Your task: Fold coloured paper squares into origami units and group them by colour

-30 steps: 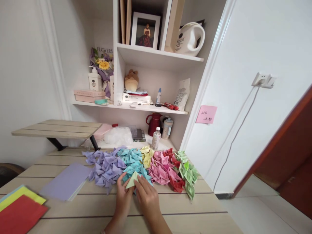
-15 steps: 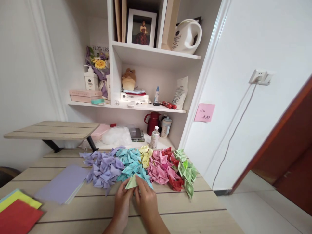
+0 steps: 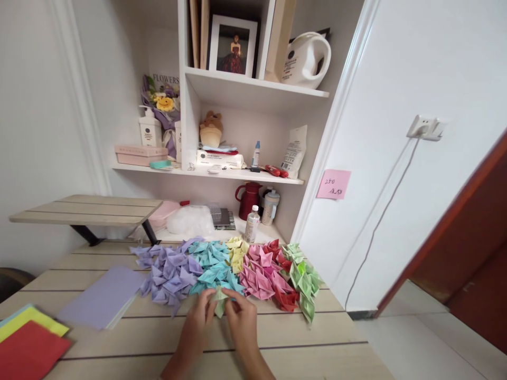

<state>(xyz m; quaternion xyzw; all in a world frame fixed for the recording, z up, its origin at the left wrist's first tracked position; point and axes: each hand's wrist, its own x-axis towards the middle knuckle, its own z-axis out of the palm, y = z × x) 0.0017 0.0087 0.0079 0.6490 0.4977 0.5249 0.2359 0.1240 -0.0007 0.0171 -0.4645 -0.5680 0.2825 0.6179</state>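
Observation:
Between my two hands is a small piece of folded pale green paper, pinched from both sides above the table. My left hand has its fingers closed on the paper's left side. On the other side, the fingertips of my right hand grip it, partly hiding its edge. Just beyond my hands lie folded paper pieces in colour groups: purple, turquoise, yellow, pink, red and green.
A stack of purple paper sheets lies to the left. Nearer the left edge are red sheets over yellow sheets. A small raised wooden stand is at back left. A bottle stands behind the paper pieces, before the shelves.
The pale green paper has gone from a flat triangle-like shape to a narrower one pointing downward. My hands have shifted slightly apart around it, and the view has moved a little.

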